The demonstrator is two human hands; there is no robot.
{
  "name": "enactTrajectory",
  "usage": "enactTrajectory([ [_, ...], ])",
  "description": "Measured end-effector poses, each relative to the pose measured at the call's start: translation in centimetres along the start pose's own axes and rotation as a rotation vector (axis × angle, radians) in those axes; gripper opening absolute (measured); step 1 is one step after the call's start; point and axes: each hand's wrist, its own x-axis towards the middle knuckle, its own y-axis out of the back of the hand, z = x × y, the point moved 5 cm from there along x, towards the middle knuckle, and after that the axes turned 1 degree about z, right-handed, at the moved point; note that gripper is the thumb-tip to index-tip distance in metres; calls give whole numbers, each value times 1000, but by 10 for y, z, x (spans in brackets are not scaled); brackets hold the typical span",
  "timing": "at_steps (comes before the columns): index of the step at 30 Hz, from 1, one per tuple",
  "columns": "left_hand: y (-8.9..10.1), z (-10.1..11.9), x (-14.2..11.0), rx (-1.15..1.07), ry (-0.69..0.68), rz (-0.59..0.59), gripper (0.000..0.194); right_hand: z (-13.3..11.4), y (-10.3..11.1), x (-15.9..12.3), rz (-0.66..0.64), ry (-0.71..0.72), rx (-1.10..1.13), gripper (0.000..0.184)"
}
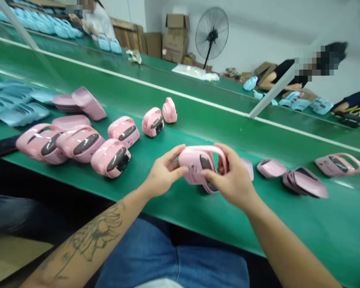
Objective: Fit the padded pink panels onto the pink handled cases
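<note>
On a long green surface [288, 228], two bare hands hold a pink plastic case [196, 160] with a loop handle and a dark oval window. The case is right in front of the person, over the green, and a bit tilted. I cannot tell if it touches the surface. The left hand [165, 172] holds the side of the case, with its fingers [180, 170] pressed on the pink shell. The right hand [232, 178] grips the loop, with its fingers [219, 150] curled over the top.

More pink cases [111, 158] sit near the left hand, and pale blue plastic pieces [15, 110] lie farther left. Pink pieces [339, 165] lie past the right hand. A dark tattoo [97, 236] covers the left forearm, and blue jeans [168, 256] show below. Across the green, a person in a black shirt [285, 76] sits near cardboard boxes [175, 38] and a black standing fan [211, 34].
</note>
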Motion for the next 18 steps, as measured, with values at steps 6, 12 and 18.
enactTrajectory([
  [6,-4,-8,129,292,-51,481,57,70,4,168,18,-350,-359,85],
  [12,12,-32,221,458,-38,719,106,157,-12,215,25,-476,-421,41],
  [18,23,-47,265,403,10,750,44,165,12,199,24,-370,-455,46],
])
